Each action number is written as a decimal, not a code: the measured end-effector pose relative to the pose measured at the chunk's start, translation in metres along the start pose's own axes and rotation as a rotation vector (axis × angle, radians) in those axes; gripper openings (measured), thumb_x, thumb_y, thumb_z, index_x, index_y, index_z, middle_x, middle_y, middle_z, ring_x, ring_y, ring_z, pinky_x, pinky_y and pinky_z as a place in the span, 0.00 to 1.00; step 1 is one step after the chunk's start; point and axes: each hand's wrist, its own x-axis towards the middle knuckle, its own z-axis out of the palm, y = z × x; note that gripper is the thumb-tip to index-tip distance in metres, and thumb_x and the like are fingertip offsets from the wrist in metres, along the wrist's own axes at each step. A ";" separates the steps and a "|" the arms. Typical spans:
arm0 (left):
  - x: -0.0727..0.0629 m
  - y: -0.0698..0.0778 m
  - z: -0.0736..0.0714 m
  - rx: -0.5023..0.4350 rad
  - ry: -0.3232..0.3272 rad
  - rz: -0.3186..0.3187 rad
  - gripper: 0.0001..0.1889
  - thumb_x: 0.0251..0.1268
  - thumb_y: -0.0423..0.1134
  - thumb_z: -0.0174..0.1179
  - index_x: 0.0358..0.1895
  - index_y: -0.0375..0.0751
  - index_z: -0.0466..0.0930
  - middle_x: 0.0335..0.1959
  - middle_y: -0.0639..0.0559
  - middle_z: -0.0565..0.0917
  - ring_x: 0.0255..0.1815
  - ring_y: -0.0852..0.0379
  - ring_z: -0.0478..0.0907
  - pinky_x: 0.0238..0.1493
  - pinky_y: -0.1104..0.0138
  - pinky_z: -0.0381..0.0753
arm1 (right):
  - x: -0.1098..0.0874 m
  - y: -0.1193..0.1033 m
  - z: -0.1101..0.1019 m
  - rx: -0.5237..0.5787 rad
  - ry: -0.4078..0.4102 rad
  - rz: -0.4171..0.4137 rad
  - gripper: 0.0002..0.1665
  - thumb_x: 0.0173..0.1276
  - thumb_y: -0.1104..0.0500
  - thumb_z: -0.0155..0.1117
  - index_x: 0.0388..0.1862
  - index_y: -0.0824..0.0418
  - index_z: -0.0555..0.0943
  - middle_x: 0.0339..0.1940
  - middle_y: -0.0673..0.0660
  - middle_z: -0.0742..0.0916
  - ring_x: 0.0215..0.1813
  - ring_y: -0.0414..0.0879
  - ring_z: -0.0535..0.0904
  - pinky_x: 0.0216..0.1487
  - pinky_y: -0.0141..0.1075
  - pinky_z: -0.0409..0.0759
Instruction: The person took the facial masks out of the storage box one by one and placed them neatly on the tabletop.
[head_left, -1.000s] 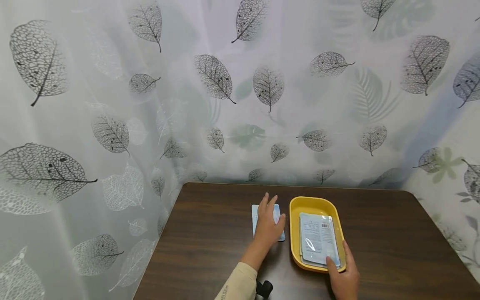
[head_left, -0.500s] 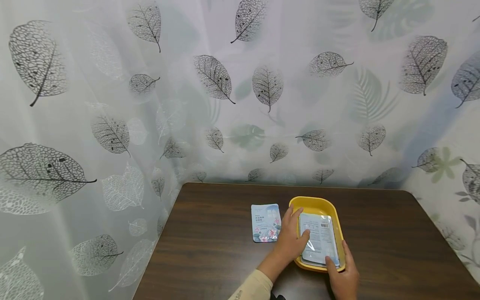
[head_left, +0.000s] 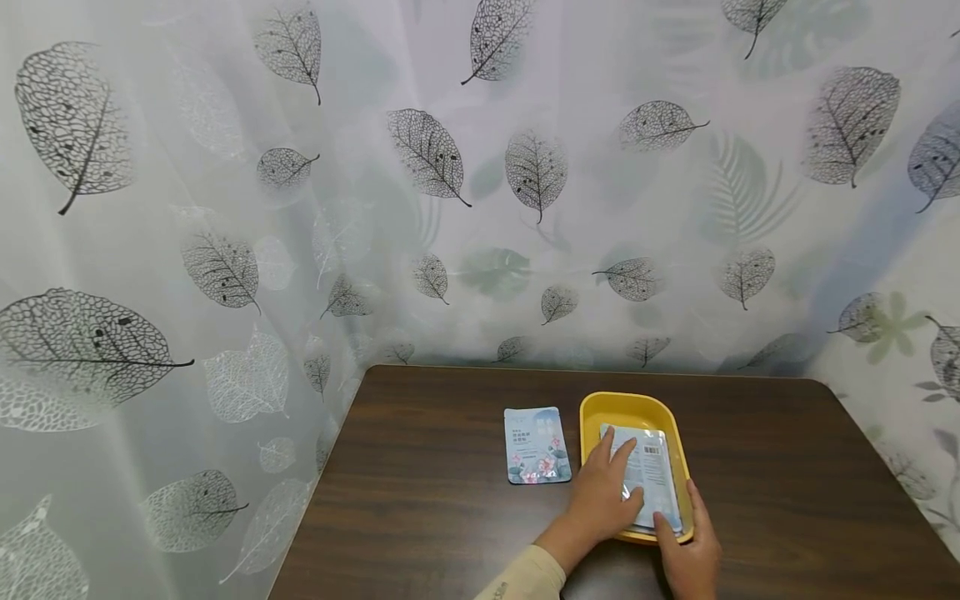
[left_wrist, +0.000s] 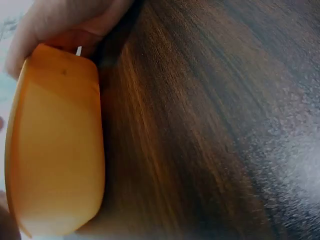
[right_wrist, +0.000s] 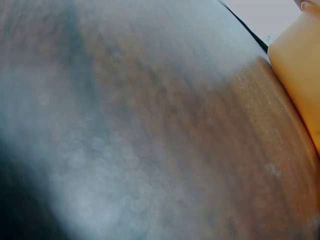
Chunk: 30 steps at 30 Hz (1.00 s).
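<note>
A yellow tray holds a small stack of flat pale-blue sachets, and the top sachet lies with its printed text and barcode up. My left hand is over the left side of the tray, fingers spread, reaching onto the top sachet; whether the fingertips press it is hard to tell. At the tray's near right corner my right hand grips the rim, thumb on the inside by the sachets. Left of the tray lies another sachet, flower print up. The left wrist view shows the tray's outer wall.
The dark wood-grain table runs to a back edge against a leaf-patterned curtain. More tabletop extends right of the tray.
My left hand has moved right, from above the flower-print sachet to over the tray's sachets. That sachet is now uncovered on the table. My right hand keeps its grip on the tray.
</note>
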 end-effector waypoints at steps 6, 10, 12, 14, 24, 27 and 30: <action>-0.002 0.003 0.012 0.255 -0.076 -0.003 0.40 0.68 0.63 0.58 0.79 0.52 0.60 0.81 0.39 0.60 0.77 0.49 0.68 0.72 0.61 0.73 | -0.001 0.000 0.001 0.009 0.015 -0.058 0.46 0.68 0.58 0.70 0.82 0.49 0.62 0.74 0.68 0.74 0.55 0.16 0.64 0.50 0.07 0.59; -0.002 0.003 0.019 0.312 -0.106 -0.027 0.40 0.68 0.66 0.56 0.79 0.53 0.61 0.82 0.42 0.59 0.78 0.51 0.67 0.73 0.61 0.70 | 0.000 0.001 0.003 0.010 0.018 -0.073 0.46 0.68 0.60 0.69 0.82 0.49 0.62 0.74 0.68 0.75 0.56 0.15 0.63 0.51 0.07 0.59; -0.001 0.003 0.022 0.339 -0.116 -0.028 0.40 0.68 0.67 0.54 0.79 0.53 0.62 0.82 0.42 0.60 0.78 0.51 0.66 0.73 0.61 0.70 | 0.000 0.001 0.003 0.021 0.024 -0.075 0.45 0.68 0.61 0.69 0.82 0.49 0.63 0.74 0.68 0.75 0.56 0.15 0.64 0.51 0.07 0.60; -0.001 0.003 0.023 0.365 -0.129 -0.028 0.39 0.69 0.68 0.52 0.78 0.55 0.63 0.81 0.41 0.61 0.78 0.51 0.66 0.73 0.61 0.69 | 0.000 0.001 0.003 0.026 0.029 -0.081 0.45 0.68 0.61 0.69 0.81 0.49 0.63 0.74 0.68 0.75 0.57 0.15 0.64 0.52 0.07 0.60; 0.000 0.009 0.020 0.379 -0.143 -0.038 0.36 0.69 0.67 0.51 0.78 0.61 0.64 0.80 0.37 0.61 0.81 0.43 0.60 0.75 0.57 0.68 | 0.000 0.005 0.002 0.012 0.033 -0.092 0.45 0.68 0.59 0.70 0.81 0.46 0.63 0.75 0.67 0.74 0.60 0.14 0.62 0.54 0.06 0.57; 0.001 0.009 0.021 0.365 -0.147 -0.039 0.36 0.70 0.67 0.51 0.78 0.62 0.64 0.80 0.38 0.61 0.80 0.44 0.62 0.74 0.56 0.69 | 0.001 0.005 0.002 0.009 0.041 -0.090 0.45 0.68 0.60 0.70 0.81 0.47 0.64 0.74 0.67 0.75 0.59 0.13 0.62 0.54 0.06 0.58; 0.001 0.009 0.023 0.369 -0.150 -0.035 0.36 0.70 0.68 0.50 0.78 0.63 0.63 0.80 0.39 0.62 0.80 0.45 0.63 0.72 0.58 0.70 | 0.002 0.004 0.001 0.011 0.040 -0.078 0.45 0.67 0.61 0.70 0.81 0.47 0.64 0.75 0.66 0.75 0.58 0.13 0.62 0.54 0.06 0.59</action>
